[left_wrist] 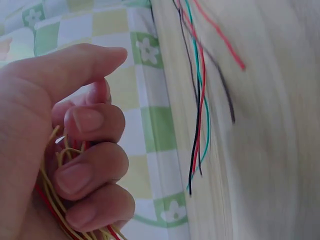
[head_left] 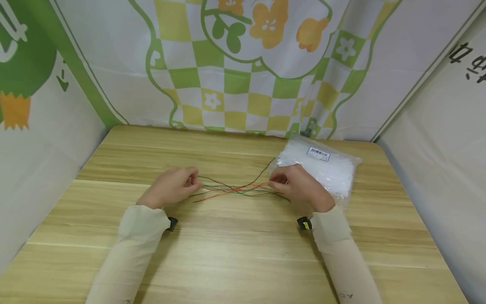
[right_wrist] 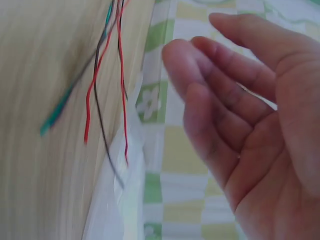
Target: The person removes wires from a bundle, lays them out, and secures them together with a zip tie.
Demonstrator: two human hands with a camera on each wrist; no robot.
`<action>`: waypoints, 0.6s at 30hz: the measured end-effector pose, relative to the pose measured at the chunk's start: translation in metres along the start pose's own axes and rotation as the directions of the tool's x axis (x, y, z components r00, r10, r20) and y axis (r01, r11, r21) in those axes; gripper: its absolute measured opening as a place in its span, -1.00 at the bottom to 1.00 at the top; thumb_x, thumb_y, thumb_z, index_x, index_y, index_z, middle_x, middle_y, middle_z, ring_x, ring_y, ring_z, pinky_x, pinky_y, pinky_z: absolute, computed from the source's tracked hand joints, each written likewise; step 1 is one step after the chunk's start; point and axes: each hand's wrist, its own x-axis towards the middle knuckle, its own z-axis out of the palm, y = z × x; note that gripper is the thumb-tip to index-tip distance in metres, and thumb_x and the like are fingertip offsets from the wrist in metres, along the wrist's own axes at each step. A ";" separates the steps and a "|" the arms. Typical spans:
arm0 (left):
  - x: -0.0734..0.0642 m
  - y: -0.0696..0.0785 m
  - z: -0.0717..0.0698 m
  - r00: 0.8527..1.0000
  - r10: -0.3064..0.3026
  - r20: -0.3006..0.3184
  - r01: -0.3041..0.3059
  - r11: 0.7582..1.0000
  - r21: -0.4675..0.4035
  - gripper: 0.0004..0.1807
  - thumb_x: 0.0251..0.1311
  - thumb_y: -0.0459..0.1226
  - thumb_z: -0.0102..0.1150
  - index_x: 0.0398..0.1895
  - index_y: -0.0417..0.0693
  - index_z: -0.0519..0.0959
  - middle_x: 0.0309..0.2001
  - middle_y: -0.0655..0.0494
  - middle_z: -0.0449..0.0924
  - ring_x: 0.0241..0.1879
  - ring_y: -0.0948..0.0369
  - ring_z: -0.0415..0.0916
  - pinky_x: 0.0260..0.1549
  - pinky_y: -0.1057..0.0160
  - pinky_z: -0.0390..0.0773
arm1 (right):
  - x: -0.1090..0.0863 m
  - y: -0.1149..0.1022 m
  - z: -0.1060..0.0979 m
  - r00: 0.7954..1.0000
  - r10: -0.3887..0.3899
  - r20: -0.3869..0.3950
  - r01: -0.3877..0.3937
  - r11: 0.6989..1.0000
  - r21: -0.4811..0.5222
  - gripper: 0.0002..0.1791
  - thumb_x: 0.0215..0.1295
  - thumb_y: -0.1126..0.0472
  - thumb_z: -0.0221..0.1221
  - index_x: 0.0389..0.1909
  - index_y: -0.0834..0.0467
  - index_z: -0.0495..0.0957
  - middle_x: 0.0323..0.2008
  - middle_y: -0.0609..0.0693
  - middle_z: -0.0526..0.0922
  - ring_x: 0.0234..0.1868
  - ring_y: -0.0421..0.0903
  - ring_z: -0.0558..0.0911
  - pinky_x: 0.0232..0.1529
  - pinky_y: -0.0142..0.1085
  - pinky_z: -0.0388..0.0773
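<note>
Thin red, black and green wires lie on the wooden table in a loose bundle, crossing at the middle and fanning out at both ends. Left of them is my left hand. Its fingers curl round a bunch of yellow and red wires against the palm, while thumb and index finger stand apart, as the left wrist view shows. My right hand hovers by the right ends of the bundle, fingers loosely bent and palm bare in its wrist view. Several wire ends hang beside it there.
A clear plastic bag packed with white contents and bearing a label lies behind my right hand. Beyond the table's back edge hangs a green and yellow checked curtain, with white cloth at both sides.
</note>
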 end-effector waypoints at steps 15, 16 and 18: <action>0.008 0.047 0.020 0.997 0.076 0.018 -0.072 0.983 -0.170 -0.75 0.35 -0.25 0.29 -0.51 0.03 0.52 -0.65 0.29 0.34 -0.67 0.39 0.17 -0.59 0.40 0.21 | 0.011 -0.044 0.025 0.969 -0.246 -0.012 0.245 0.968 -0.049 -0.94 0.41 0.21 0.37 -0.21 0.12 0.78 -0.35 -0.12 0.81 -0.33 -0.30 0.73 -0.24 -0.35 0.72; 0.009 0.051 0.022 0.996 0.084 0.023 -0.078 0.981 -0.175 -0.75 0.34 -0.27 0.29 -0.52 0.02 0.53 -0.65 0.28 0.35 -0.67 0.38 0.17 -0.60 0.40 0.21 | 0.011 -0.047 0.027 0.968 -0.251 -0.011 0.250 0.967 -0.050 -0.93 0.41 0.21 0.37 -0.21 0.12 0.77 -0.34 -0.11 0.81 -0.33 -0.30 0.74 -0.24 -0.35 0.72; 0.009 0.057 0.024 0.994 0.108 0.034 -0.100 0.979 -0.175 -0.76 0.33 -0.28 0.28 -0.53 0.03 0.53 -0.63 0.28 0.37 -0.66 0.39 0.20 -0.58 0.40 0.24 | 0.011 -0.053 0.031 0.967 -0.254 -0.015 0.253 0.966 -0.056 -0.91 0.42 0.19 0.36 -0.19 0.12 0.78 -0.33 -0.11 0.81 -0.32 -0.30 0.74 -0.23 -0.37 0.72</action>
